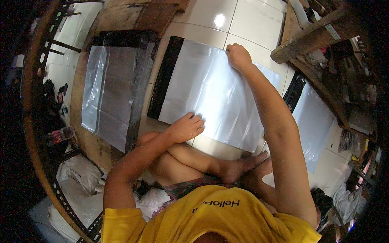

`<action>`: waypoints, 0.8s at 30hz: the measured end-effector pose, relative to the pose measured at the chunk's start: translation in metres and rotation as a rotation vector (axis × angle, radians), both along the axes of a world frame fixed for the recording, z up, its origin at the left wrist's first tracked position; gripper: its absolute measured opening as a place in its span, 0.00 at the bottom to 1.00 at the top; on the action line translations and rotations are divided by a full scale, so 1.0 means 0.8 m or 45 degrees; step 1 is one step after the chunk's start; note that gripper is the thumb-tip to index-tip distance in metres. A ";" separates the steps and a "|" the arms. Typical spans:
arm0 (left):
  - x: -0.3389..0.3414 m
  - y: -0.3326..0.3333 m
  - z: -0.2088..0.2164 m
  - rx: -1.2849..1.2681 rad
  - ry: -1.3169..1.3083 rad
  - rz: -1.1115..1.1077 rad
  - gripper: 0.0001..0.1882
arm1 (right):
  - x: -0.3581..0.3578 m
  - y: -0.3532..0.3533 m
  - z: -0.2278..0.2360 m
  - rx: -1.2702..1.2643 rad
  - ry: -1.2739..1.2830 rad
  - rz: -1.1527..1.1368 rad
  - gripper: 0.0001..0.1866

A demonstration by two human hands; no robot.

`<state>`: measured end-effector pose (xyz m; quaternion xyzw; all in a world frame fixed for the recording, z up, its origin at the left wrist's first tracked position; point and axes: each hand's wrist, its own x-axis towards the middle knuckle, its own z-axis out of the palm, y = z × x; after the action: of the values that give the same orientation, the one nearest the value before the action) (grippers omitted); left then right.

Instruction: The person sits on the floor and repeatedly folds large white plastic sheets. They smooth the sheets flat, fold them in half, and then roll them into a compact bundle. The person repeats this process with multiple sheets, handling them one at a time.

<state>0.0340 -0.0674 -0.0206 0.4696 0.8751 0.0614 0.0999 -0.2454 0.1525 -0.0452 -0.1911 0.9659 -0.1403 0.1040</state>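
Left hand rests at the glossy plastic sheet's near edge, fingers loosely apart, while the right hand curls at the far edge, clamped or not, can't tell!

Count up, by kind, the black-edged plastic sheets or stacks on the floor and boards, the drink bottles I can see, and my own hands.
Black-edged sheets or stacks: 3
Bottle: 1
Hands: 2
Total: 6

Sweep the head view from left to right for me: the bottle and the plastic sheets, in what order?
Plastic bottle → leftmost plastic sheet → middle plastic sheet → rightmost plastic sheet.
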 end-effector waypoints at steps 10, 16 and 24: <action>0.010 0.011 -0.013 0.079 0.168 0.025 0.07 | 0.073 0.013 0.036 -0.126 0.251 0.033 0.19; 0.019 0.018 -0.015 0.040 0.311 0.013 0.07 | 0.330 0.053 0.028 0.026 -0.296 0.441 0.27; 0.020 0.015 -0.028 0.110 0.218 0.071 0.06 | 0.417 0.035 0.019 0.360 0.197 0.393 0.20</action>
<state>0.0504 -0.0554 -0.0427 0.4523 0.8897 0.0616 0.0027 0.0880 0.1805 -0.0298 -0.3304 0.9403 0.0293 0.0758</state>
